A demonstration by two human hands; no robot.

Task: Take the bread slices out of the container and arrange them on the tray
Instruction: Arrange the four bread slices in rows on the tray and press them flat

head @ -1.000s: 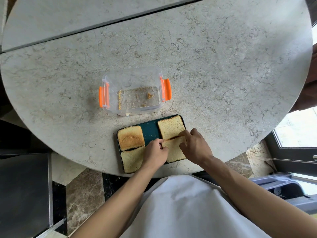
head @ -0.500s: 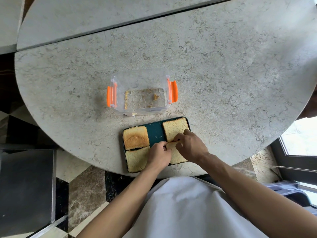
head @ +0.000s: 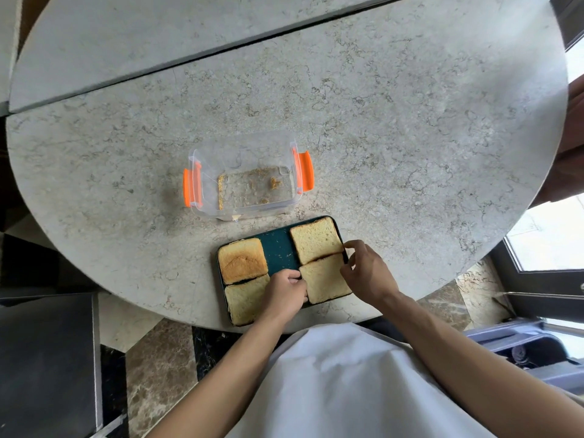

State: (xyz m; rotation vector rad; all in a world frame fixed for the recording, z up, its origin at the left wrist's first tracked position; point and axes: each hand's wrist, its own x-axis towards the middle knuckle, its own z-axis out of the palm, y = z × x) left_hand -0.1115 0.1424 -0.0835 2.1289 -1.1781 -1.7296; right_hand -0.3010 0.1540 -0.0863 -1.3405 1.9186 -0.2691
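Round grey marble table (head: 395, 128) carries everything. Left hand (head: 286, 292), fingers curled, and right hand (head: 368, 273), pinching loosely, touch the left and right edges of the near-right pale square bread slice (head: 325, 282) lying on the dark teal rectangular tray (head: 279, 249) beside three more slices. Beyond stands the clear plastic container with orange clips (head: 249, 181), holding only crumbs.

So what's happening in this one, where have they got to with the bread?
A person is laying bread on a dark green tray at the table's near edge. Four slices sit on it, two on each side. The left hand and right hand are at the near right slice, fingers on its edges, seemingly nudging it into place. The clear container with orange clips holds only crumbs.
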